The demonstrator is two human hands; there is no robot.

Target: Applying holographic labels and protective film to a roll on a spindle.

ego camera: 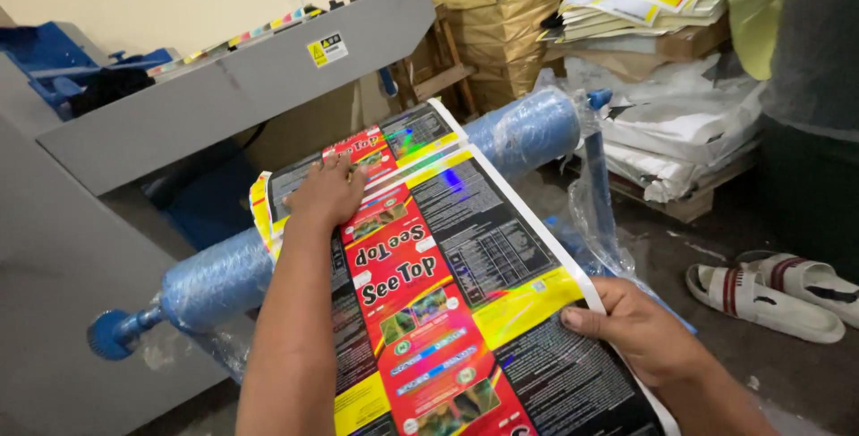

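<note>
The left hand (pixel 329 192) lies flat, fingers spread, pressing the printed sheet (pixel 429 302) onto the blue roller (pixel 358 212) — the right hand (pixel 640 329) pinches the sheet's near right edge. The sheet runs lengthwise away from the person, across the roller's axis; the left hand is nearer the roller.

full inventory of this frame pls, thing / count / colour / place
glossy printed film sheet: 1, red, black and yellow, draped over the roller, centre
plastic-wrapped roller: 1, blue, across the middle
grey metal machine: 1, grey with blue parts, left
stacked paper and sacks on a pallet: several, white, brown, yellow, upper right
slide sandals: 2, white with dark red stripes, floor at right
left hand: 1, flat on the sheet near the roller
right hand: 1, gripping the sheet's right edge
</note>
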